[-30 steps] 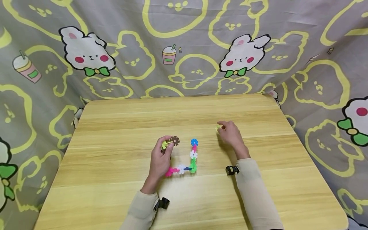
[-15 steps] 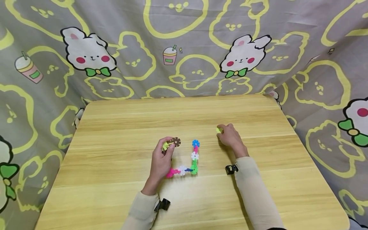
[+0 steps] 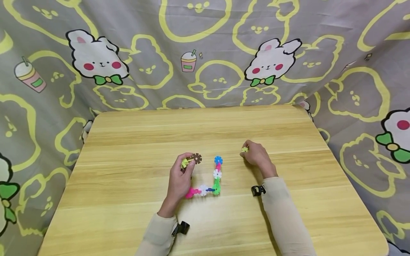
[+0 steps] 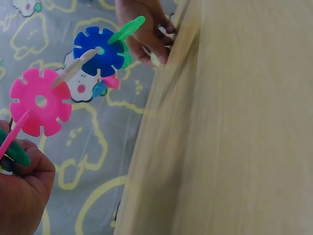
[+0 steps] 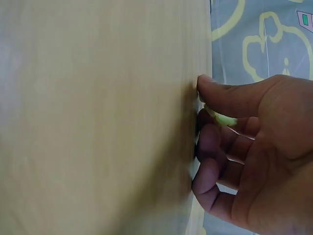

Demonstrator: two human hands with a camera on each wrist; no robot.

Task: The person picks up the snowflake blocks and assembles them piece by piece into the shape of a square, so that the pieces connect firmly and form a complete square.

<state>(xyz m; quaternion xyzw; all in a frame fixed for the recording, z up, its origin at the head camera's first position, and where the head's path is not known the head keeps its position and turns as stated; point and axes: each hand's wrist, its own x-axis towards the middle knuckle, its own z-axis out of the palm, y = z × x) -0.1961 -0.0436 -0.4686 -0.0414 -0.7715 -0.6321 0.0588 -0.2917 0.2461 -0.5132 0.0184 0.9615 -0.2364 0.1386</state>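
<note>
My left hand (image 3: 179, 179) grips one end of a chain of notched snowflake discs. A brown disc (image 3: 196, 158) and a yellow-green disc (image 3: 184, 163) show at its fingertips. From under the hand the chain bends in an L: pink (image 3: 189, 193), white, dark blue, a green disc (image 3: 216, 189) at the corner, then white and pink up to a light blue disc (image 3: 218, 160). The left wrist view shows the pink disc (image 4: 54, 103) slotted edge-on to its neighbours. Apart to the right, my right hand (image 3: 257, 153) pinches a single yellow disc (image 3: 245, 149), mostly covered by fingers in the right wrist view.
The wooden table (image 3: 282, 220) spreads around both hands, with rounded corners. A grey curtain (image 3: 221, 46) printed with rabbits and yellow outlines hangs behind it and along both sides. Black wrist straps (image 3: 258, 190) sit over the beige sleeves.
The right hand has drawn slightly nearer the person, keeping the yellow disc, and its fingers have curled more around it. The left hand and the chain have hardly moved.
</note>
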